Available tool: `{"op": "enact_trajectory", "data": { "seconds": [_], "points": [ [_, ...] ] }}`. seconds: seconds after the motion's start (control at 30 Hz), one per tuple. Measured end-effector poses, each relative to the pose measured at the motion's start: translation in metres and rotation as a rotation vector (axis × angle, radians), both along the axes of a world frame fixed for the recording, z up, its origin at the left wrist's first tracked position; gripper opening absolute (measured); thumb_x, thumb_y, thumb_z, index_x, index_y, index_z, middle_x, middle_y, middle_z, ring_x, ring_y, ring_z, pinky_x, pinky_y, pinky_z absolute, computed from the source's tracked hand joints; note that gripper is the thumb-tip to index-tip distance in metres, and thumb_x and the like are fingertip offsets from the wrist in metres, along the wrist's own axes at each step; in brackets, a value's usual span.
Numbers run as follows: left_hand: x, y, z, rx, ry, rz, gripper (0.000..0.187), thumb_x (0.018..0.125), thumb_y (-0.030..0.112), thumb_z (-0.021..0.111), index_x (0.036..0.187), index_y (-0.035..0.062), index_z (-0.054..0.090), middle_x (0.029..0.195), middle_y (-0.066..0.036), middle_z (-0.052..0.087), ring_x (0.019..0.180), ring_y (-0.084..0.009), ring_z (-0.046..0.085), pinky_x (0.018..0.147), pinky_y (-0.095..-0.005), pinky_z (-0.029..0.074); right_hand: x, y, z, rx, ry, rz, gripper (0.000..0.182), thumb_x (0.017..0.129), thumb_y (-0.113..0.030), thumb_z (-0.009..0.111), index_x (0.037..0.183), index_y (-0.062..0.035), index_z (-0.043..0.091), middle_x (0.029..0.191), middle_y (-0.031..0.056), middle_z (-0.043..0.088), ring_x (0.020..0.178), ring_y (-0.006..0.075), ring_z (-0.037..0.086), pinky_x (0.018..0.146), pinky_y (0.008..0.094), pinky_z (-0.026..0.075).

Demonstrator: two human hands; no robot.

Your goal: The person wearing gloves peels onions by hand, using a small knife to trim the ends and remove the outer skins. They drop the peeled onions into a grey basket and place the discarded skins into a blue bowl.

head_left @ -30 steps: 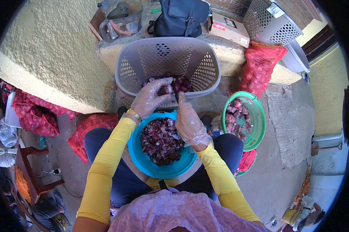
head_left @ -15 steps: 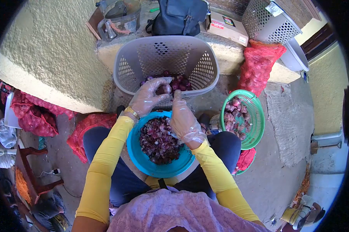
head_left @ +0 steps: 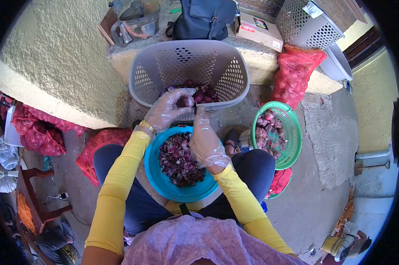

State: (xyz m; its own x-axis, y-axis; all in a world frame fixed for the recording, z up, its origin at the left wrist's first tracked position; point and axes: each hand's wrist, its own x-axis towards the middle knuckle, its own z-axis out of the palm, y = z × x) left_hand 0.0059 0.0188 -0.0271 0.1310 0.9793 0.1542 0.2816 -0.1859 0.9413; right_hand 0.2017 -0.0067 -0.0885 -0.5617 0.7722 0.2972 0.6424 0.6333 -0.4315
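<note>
My left hand (head_left: pixel 166 109), in a clear plastic glove with a gold watch at the wrist, grips a red onion (head_left: pixel 186 102) at the near rim of the grey basket (head_left: pixel 142 81). Close by on the right, my gloved right hand (head_left: pixel 206 143) is closed with its thumb pointing up. A small dark tip shows near that thumb; what it belongs to is hidden. Below both hands sits a blue basin (head_left: pixel 153 181) holding dark onion skins and scraps (head_left: pixel 179 161). More red onions (head_left: pixel 206 95) lie in the bottom of the grey basket.
A green basket (head_left: pixel 292 152) with onions stands to the right. Red mesh sacks lie at the left (head_left: pixel 42 132), beside my left knee (head_left: pixel 104 143) and upright at the back right (head_left: pixel 294 73). A black backpack (head_left: pixel 204 20) and a cardboard box (head_left: pixel 259 31) rest on the ledge.
My right hand has shifted slightly left and down, and its wrist has turned a little. The left hand still holds the onion in nearly the same place.
</note>
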Motion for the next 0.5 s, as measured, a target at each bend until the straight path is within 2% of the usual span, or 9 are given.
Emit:
{"op": "enact_trajectory", "data": {
  "seconds": [0.13, 0.2, 0.23, 0.3, 0.33, 0.4, 0.43, 0.5],
  "points": [
    [-0.003, -0.003, -0.004, -0.008, -0.051, -0.044, 0.052, 0.090, 0.004, 0.079, 0.139, 0.0024, 0.062, 0.110, -0.006, 0.067, 0.105, -0.0154, 0.062, 0.099, -0.0332, 0.052, -0.003, -0.008, 0.013, -0.097, -0.109, -0.013, 0.088, 0.085, 0.002, 0.064, 0.159, 0.0166, 0.017, 0.135, 0.0430, 0.053, 0.093, 0.0450, 0.073, 0.078, 0.0479, 0.061],
    [-0.004, -0.004, 0.000, 0.007, -0.077, -0.090, 0.052, 0.090, 0.003, 0.078, 0.140, 0.0023, 0.061, 0.110, -0.006, 0.065, 0.105, -0.0152, 0.061, 0.100, -0.0334, 0.052, -0.006, -0.007, -0.004, -0.001, -0.094, -0.022, 0.094, 0.084, 0.001, 0.067, 0.160, 0.0155, 0.015, 0.137, 0.0426, 0.053, 0.093, 0.0439, 0.074, 0.076, 0.0462, 0.061],
    [-0.005, -0.005, 0.000, 0.009, -0.078, -0.086, 0.052, 0.090, 0.003, 0.078, 0.140, 0.0023, 0.061, 0.110, -0.006, 0.065, 0.105, -0.0152, 0.061, 0.100, -0.0334, 0.052, -0.007, -0.009, 0.014, 0.001, -0.094, -0.018, 0.094, 0.084, 0.001, 0.067, 0.160, 0.0155, 0.015, 0.137, 0.0426, 0.053, 0.093, 0.0439, 0.074, 0.076, 0.0462, 0.061],
    [-0.007, -0.004, 0.000, 0.000, -0.007, -0.023, 0.053, 0.090, 0.002, 0.078, 0.140, 0.0020, 0.060, 0.110, -0.006, 0.065, 0.105, -0.0151, 0.061, 0.101, -0.0336, 0.052, -0.005, -0.015, 0.048, -0.227, -0.200, -0.051, 0.088, 0.088, -0.006, 0.067, 0.159, 0.0169, 0.020, 0.145, 0.0420, 0.050, 0.105, 0.0441, 0.072, 0.090, 0.0438, 0.059],
    [-0.008, -0.003, -0.002, 0.002, -0.008, -0.022, 0.053, 0.090, 0.002, 0.078, 0.140, 0.0020, 0.060, 0.110, -0.006, 0.065, 0.105, -0.0151, 0.061, 0.101, -0.0336, 0.052, -0.004, -0.016, 0.042, -0.226, -0.201, -0.050, 0.088, 0.088, -0.006, 0.067, 0.159, 0.0169, 0.020, 0.145, 0.0420, 0.050, 0.105, 0.0441, 0.072, 0.090, 0.0438, 0.059],
    [-0.009, -0.001, -0.006, 0.040, -0.054, -0.068, 0.053, 0.090, 0.003, 0.078, 0.140, 0.0018, 0.059, 0.109, -0.005, 0.064, 0.104, -0.0152, 0.061, 0.101, -0.0338, 0.052, -0.001, -0.018, 0.023, 0.353, -0.457, 0.049, 0.075, 0.092, -0.013, 0.064, 0.154, 0.0193, 0.036, 0.147, 0.0426, 0.050, 0.117, 0.0444, 0.067, 0.106, 0.0412, 0.051],
    [-0.009, -0.003, -0.004, 0.040, -0.054, -0.067, 0.053, 0.090, 0.003, 0.078, 0.140, 0.0018, 0.059, 0.109, -0.005, 0.064, 0.104, -0.0152, 0.061, 0.101, -0.0338, 0.052, -0.002, -0.020, 0.044, 0.354, -0.456, 0.051, 0.075, 0.092, -0.013, 0.064, 0.154, 0.0193, 0.036, 0.147, 0.0426, 0.050, 0.117, 0.0444, 0.067, 0.106, 0.0412, 0.051],
    [-0.009, -0.006, -0.001, 0.022, -0.030, -0.088, 0.052, 0.090, 0.004, 0.079, 0.138, 0.0007, 0.059, 0.109, -0.005, 0.063, 0.104, -0.0149, 0.060, 0.101, -0.0336, 0.051, -0.001, -0.025, 0.083, 0.469, -1.063, 0.255, 0.061, 0.096, -0.015, 0.058, 0.145, 0.0199, 0.049, 0.144, 0.0398, 0.055, 0.123, 0.0455, 0.062, 0.114, 0.0407, 0.043]
  ]
}}
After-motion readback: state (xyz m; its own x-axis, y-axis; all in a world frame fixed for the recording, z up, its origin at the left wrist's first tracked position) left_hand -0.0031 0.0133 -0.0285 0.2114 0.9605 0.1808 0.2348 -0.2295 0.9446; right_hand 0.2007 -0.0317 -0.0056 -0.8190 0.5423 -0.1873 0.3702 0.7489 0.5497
